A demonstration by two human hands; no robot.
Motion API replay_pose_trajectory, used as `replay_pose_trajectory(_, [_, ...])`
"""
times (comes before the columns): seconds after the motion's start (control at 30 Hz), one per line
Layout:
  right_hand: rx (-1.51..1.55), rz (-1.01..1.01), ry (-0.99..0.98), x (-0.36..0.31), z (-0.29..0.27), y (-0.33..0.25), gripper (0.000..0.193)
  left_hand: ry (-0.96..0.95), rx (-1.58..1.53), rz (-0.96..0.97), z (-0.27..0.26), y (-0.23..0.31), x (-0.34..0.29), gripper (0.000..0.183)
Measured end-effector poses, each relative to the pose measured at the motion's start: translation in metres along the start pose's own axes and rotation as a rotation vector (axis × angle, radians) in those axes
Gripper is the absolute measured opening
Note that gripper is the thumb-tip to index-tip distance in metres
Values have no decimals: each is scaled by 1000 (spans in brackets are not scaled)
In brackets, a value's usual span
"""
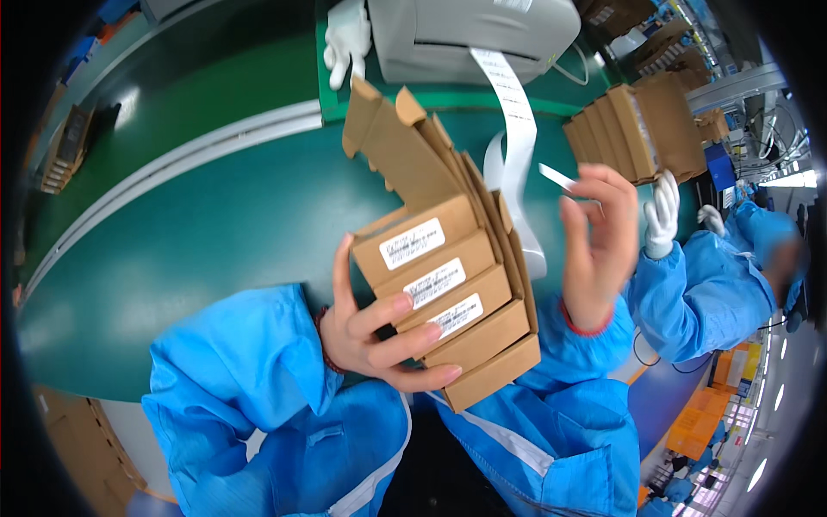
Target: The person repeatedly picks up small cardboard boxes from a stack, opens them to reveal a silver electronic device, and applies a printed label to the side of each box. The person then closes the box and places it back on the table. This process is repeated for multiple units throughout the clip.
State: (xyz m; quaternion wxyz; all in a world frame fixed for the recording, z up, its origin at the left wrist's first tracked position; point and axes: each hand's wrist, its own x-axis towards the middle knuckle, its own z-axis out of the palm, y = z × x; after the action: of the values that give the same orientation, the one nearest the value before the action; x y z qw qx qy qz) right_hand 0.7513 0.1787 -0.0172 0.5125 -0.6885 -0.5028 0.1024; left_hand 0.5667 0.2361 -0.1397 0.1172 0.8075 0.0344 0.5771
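Over on the left, the green surface runs away bare toward a small dark tray at its far edge. Nearer in, the person's left hand carries a fanned stack of small cardboard boxes, five or so, held in the air above the lap and the near edge of the surface. The thumb runs up the stack's left side while the other fingers are spread across the front faces, pressing the boxes together. Three faces carry white labels; the lower two look bare. The open flaps stick up and back.

I'd say the weak point is that one-handed hold: the boxes are stepped, not squared, and nothing supports the bottom one but a fingertip, so a small tilt could let it slide out and drop.

To the right, the right hand has its thumb and forefinger pinching a small white label, the rest of the fingers loosely curled. A peeled label could fold, stick to skin, or land crooked if the stack shifts. Behind, the backing strip hangs from the grey printer close to the flaps and could snag them. Farther right, a co-worker's gloved hand rests near another row of boxes.
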Motion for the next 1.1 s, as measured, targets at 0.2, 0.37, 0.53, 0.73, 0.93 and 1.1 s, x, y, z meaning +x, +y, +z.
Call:
replay_pose_trajectory(0.2, [-73, -29, -473, -30, -11, -58, 15, 138, 32, 0, 11, 1, -5, 41])
replay_pose_trajectory(0.37, [-134, 5, -466, -34, -3, -57, 18, 131, 48, -1, 11, 1, -3, 39])
replay_pose_trajectory(0.53, [-173, -18, -466, -35, 1, -56, 17, 135, 36, -23, 12, 3, -3, 39])
replay_pose_trajectory(0.73, [-235, -60, -511, -30, 1, -58, 16, 164, 52, -19, 14, 2, -2, 35])
replay_pose_trajectory(0.93, [-225, -71, -490, -31, 2, -57, 16, 183, 54, -12, 16, 2, -2, 34])
replay_pose_trajectory(1.1, [-243, -115, -477, -33, 2, -56, 16, 161, 42, 1, 14, 1, -2, 34])
